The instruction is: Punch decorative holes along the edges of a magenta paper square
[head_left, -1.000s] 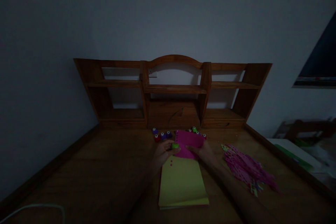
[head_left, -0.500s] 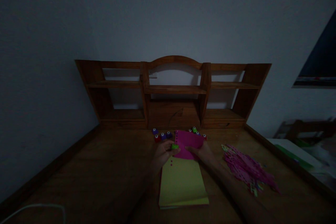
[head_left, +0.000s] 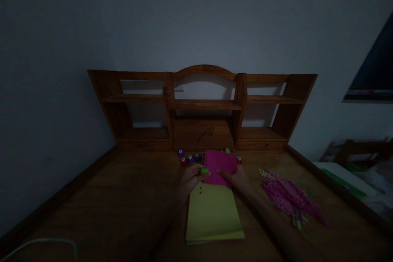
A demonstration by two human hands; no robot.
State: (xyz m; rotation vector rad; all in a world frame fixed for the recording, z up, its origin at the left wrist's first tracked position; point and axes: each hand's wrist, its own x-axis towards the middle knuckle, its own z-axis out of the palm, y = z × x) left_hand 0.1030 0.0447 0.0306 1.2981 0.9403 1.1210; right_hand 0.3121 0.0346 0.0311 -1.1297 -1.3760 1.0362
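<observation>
Pink paper [head_left: 220,163] sits straighter than it did half a second ago. On the left, the left hand [head_left: 189,179] pinches a small green thing [head_left: 204,170] in its fingers at the paper's left edge; next, yellow paper [head_left: 215,215] lies on the bench [head_left: 138,188], then the right hand [head_left: 240,178] pinches the pink sheet's right side, and pink strips [head_left: 285,194] lie piled beyond.

Around one pink sheet [head_left: 221,163] I count my two hands, left hand [head_left: 188,178] near eight o'clock, right hand [head_left: 238,178] at four; one green block [head_left: 204,170] at nine; four small white-topped pieces [head_left: 190,159] at ten; one green-bodied piece [head_left: 227,151] at one, one red piece [head_left: 239,160] at two; one yellow pad [head_left: 215,215] at six; two pink dots [head_left: 200,192] at seven; one uncountable heap of strips [head_left: 288,194] at four.
</observation>
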